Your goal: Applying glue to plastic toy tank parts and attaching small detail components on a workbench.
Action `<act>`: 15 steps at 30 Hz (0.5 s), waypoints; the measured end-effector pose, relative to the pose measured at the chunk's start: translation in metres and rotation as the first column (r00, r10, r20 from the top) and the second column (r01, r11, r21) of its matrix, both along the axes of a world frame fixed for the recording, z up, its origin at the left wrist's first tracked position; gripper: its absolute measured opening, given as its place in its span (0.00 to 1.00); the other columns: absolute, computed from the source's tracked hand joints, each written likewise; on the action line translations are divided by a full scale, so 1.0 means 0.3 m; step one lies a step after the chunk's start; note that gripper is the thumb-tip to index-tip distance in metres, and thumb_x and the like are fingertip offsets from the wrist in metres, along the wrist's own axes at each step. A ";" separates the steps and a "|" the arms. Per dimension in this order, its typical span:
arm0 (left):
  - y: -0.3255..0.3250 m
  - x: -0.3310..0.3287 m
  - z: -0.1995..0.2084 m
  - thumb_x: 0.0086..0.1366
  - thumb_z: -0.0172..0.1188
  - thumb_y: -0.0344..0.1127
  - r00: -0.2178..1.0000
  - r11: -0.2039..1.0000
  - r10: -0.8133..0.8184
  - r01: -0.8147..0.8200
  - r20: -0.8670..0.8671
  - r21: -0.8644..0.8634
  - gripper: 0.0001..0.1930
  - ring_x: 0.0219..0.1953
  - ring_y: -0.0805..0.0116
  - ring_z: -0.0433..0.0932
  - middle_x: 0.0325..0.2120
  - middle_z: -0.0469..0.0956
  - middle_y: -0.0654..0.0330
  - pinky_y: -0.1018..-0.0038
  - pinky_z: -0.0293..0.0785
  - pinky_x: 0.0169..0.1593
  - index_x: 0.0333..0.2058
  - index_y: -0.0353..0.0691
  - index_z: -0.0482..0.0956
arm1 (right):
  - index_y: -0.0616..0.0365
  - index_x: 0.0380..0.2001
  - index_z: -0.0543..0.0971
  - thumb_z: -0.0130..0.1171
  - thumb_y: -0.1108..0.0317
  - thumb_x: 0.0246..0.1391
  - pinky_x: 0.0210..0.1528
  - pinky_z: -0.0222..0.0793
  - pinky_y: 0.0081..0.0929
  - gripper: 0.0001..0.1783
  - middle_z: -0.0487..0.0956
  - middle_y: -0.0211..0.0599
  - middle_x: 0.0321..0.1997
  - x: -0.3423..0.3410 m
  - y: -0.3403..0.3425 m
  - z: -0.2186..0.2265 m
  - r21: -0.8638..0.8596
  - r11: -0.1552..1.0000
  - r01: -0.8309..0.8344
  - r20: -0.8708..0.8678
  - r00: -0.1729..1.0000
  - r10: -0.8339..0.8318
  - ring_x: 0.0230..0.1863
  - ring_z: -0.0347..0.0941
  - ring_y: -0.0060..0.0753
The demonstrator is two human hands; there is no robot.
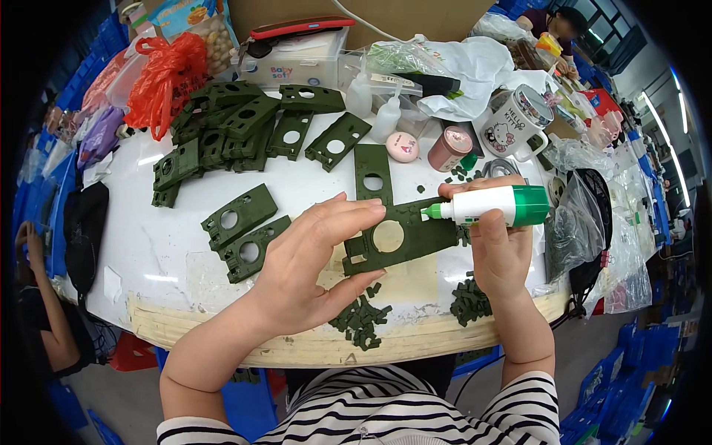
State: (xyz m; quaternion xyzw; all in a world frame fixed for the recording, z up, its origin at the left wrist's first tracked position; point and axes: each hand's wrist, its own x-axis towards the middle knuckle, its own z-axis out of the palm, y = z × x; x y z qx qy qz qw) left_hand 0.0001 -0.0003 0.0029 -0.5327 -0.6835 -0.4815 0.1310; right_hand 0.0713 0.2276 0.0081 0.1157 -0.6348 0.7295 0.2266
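My left hand (300,259) grips the left end of a dark green plastic model-tank hull (424,231), fingers along its far edge and thumb along its near edge. A large round hole goes through this hull. In my right hand (503,256) lies a white glue bottle (482,206) with a green base, held on its side. Its green nozzle points left, close above the hull's right part; whether the tip touches cannot be made out. Another green hull (373,167) lies just beyond. Small green plastic pieces (361,320) are heaped by the near edge, below the held hull.
More hulls (245,122) are piled at the far left, and two (239,215) lie left of my hand. A second heap of small pieces (470,300) sits near my right wrist. Squeeze bottles (386,119), a pink jar (449,148) and a white mug (512,124) stand behind.
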 end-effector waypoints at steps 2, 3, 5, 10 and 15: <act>-0.001 0.002 0.001 0.47 0.71 0.24 1.000 1.000 0.001 -0.001 0.007 0.000 0.33 0.50 0.53 0.76 0.48 0.75 0.46 0.57 0.68 0.58 0.52 0.31 0.67 | 0.64 0.42 0.68 0.59 0.65 0.58 0.53 0.70 0.39 0.16 0.77 0.44 0.41 0.001 0.000 0.003 0.007 1.000 -0.003 0.003 1.000 0.003 0.50 0.76 0.42; -0.001 0.002 0.001 0.47 0.71 0.24 1.000 1.000 0.001 -0.001 0.008 0.001 0.33 0.50 0.53 0.76 0.48 0.75 0.46 0.57 0.68 0.58 0.52 0.31 0.67 | 0.64 0.42 0.68 0.59 0.65 0.58 0.53 0.70 0.39 0.16 0.77 0.44 0.41 0.001 0.001 0.003 0.010 1.000 -0.002 0.002 1.000 0.002 0.50 0.76 0.42; 0.000 0.003 0.002 0.47 0.71 0.24 1.000 1.000 0.002 -0.002 0.008 0.001 0.33 0.49 0.53 0.76 0.48 0.75 0.46 0.57 0.68 0.58 0.52 0.31 0.67 | 0.64 0.42 0.69 0.59 0.65 0.58 0.53 0.70 0.39 0.16 0.77 0.44 0.41 0.001 0.003 0.002 0.015 1.000 -0.002 0.001 1.000 0.002 0.50 0.76 0.42; 0.000 0.004 0.003 0.47 0.71 0.24 1.000 1.000 0.000 0.000 0.011 0.001 0.33 0.49 0.53 0.76 0.48 0.75 0.46 0.57 0.69 0.57 0.52 0.31 0.67 | 0.64 0.42 0.69 0.59 0.64 0.58 0.53 0.70 0.39 0.16 0.77 0.45 0.41 0.004 0.002 0.002 0.019 1.000 0.009 0.004 1.000 -0.009 0.49 0.76 0.42; 0.001 0.004 0.002 0.47 0.70 0.23 1.000 1.000 -0.001 0.001 0.015 0.003 0.32 0.49 0.53 0.76 0.48 0.75 0.47 0.56 0.69 0.58 0.52 0.32 0.67 | 0.64 0.42 0.69 0.59 0.64 0.58 0.53 0.70 0.39 0.16 0.77 0.46 0.41 0.003 0.000 0.004 0.017 1.000 0.011 0.002 1.000 -0.011 0.49 0.76 0.42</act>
